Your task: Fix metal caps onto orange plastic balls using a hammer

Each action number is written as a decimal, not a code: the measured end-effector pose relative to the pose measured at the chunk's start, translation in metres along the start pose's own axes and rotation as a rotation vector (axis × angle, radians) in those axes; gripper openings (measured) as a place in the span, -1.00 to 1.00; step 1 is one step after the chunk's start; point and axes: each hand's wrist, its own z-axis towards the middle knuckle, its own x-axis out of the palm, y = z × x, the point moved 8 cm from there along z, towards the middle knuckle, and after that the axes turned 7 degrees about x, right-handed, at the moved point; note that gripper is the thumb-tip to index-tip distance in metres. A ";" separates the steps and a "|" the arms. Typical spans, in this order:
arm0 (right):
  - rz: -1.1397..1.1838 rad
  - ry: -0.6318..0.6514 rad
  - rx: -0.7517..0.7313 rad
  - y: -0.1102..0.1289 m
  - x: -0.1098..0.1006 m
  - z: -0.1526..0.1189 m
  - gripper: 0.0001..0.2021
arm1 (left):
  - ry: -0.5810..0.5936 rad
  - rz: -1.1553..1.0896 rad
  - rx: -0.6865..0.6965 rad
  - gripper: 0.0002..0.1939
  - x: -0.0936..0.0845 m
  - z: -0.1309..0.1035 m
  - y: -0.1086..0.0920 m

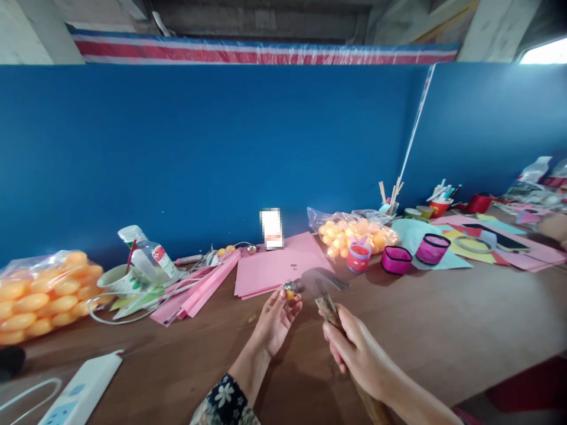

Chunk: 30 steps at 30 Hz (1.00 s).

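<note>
Between the thumb and fingers of my left hand (278, 319) is a small orange ball with a silvery part (289, 290) on top; its exact kind is too small to tell. My right hand (354, 348) is wrapped round the wooden handle of a hammer (328, 308). The hammer's dark head is smeared by motion and points left, close beside the ball. Both hands are above the brown table, in front of a stack of pink paper (283, 265).
Bags of orange balls stand at left (48, 295) and behind at right (345, 233). Near the left bag are a plastic bottle (153, 260), a paper cup (113, 277) and a power strip (84, 386). Magenta fabric rings (396, 260) and coloured paper (456, 257) lie right. A blue partition (199, 147) rises behind.
</note>
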 end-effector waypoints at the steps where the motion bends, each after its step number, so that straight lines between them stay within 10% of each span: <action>1: -0.002 0.010 0.000 0.000 0.001 0.000 -0.83 | 0.002 -0.002 0.002 -0.80 0.000 0.000 0.000; 30: -0.039 -0.027 -0.023 0.002 -0.003 -0.001 -0.83 | -0.004 0.026 0.025 -0.64 -0.001 0.001 -0.002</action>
